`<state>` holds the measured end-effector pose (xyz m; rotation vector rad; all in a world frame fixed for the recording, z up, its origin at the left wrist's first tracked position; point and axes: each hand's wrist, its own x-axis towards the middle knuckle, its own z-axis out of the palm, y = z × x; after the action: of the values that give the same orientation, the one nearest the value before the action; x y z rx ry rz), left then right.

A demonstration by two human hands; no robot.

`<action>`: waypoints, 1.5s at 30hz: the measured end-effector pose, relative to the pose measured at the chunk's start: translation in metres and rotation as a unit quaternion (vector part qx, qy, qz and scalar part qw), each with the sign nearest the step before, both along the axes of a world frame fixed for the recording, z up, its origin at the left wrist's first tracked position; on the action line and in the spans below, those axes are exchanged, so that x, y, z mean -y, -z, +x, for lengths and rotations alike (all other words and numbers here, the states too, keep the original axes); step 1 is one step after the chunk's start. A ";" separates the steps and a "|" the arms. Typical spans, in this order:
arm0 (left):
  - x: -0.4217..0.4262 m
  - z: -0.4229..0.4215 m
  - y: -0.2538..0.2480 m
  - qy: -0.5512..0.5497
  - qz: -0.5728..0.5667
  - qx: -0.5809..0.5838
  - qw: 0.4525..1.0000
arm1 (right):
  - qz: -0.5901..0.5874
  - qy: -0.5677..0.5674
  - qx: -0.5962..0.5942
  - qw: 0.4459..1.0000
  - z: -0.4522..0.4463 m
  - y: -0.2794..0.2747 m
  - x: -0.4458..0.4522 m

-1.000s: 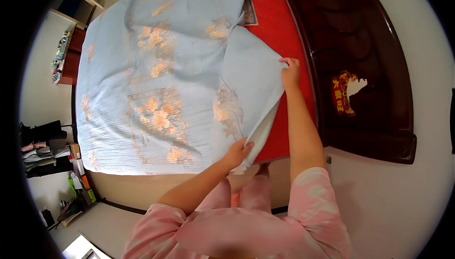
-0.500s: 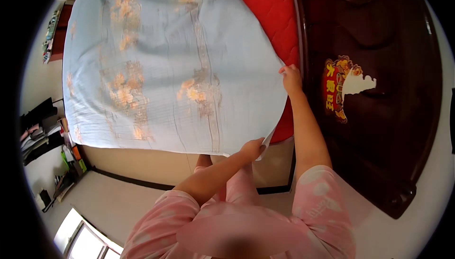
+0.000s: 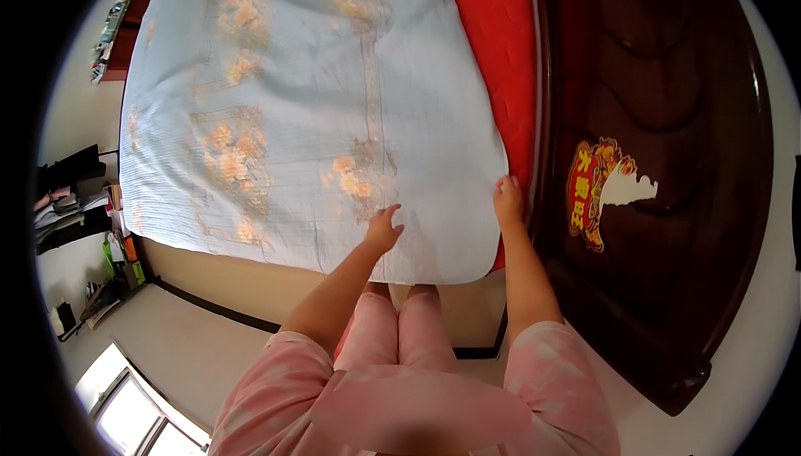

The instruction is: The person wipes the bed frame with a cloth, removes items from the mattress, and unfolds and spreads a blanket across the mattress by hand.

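A light blue bed sheet [image 3: 442, 122] with orange flower prints covers most of the bed. My left hand [image 3: 383, 231] is over the sheet near the front edge, its fingers apart and nothing in them; whether it touches the cloth I cannot tell. At the sheet's right edge, my right hand [image 3: 508, 200] has its fingers closed on the border. Along that side a strip of the red mattress [image 3: 494, 30] shows between the sheet and the headboard. The sheet's near right corner lies rounded and fairly flat.
A dark glossy wooden headboard [image 3: 667, 231] with a torn red and gold sticker [image 3: 591, 193] stands at the right. The beige bed base [image 3: 225, 277] is close to my legs. Shelves with assorted items [image 3: 75, 214] and a bright window [image 3: 133, 414] are at the left.
My left hand has let go of the near corner and moved left over the sheet. My right hand has come nearer along the edge. The corner now lies flatter and covers more red.
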<state>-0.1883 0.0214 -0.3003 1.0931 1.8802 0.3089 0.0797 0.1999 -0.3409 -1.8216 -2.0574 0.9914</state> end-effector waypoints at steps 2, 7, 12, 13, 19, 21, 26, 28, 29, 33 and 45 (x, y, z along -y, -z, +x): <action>-0.018 -0.022 -0.008 -0.015 0.030 -0.037 0.999 | -0.002 0.055 0.090 0.994 0.012 0.026 0.013; -0.060 -0.066 0.001 -0.028 0.022 -0.120 0.992 | -0.024 0.004 0.273 0.962 -0.037 -0.021 -0.017; -0.115 -0.096 0.008 -0.021 -0.008 -0.156 0.987 | -0.068 -0.094 0.160 0.980 -0.101 -0.008 -0.066; -0.130 -0.103 0.010 -0.019 -0.014 -0.164 0.986 | -0.072 -0.087 0.145 0.983 -0.113 -0.008 -0.077; -0.219 -0.158 0.015 -0.010 -0.051 -0.261 0.964 | -0.261 -0.084 0.239 0.931 -0.170 -0.009 -0.103; -0.253 -0.169 0.010 -0.003 -0.114 -0.289 0.951 | -0.261 -0.093 0.252 0.927 -0.167 -0.011 -0.107; -0.292 -0.180 0.038 -0.008 -0.182 -0.284 0.941 | -0.271 -0.149 0.266 0.913 -0.154 -0.004 -0.106; -0.298 -0.177 0.047 -0.009 -0.194 -0.285 0.939 | -0.267 -0.154 0.274 0.911 -0.160 -0.018 -0.113; -0.300 -0.176 0.049 -0.007 -0.200 -0.287 0.937 | -0.259 -0.155 0.273 0.913 -0.164 -0.029 -0.115; -0.307 -0.177 0.036 0.017 -0.216 -0.288 0.933 | -0.185 -0.200 0.207 0.940 -0.149 0.009 -0.150; -0.318 -0.184 0.038 0.070 -0.273 -0.291 0.914 | 0.191 -0.002 -0.072 0.979 -0.297 0.012 -0.314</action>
<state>-0.3719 0.3395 -0.3384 0.9728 2.1835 -0.6691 -0.2175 0.5144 -0.3528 -1.5041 -1.9972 0.6481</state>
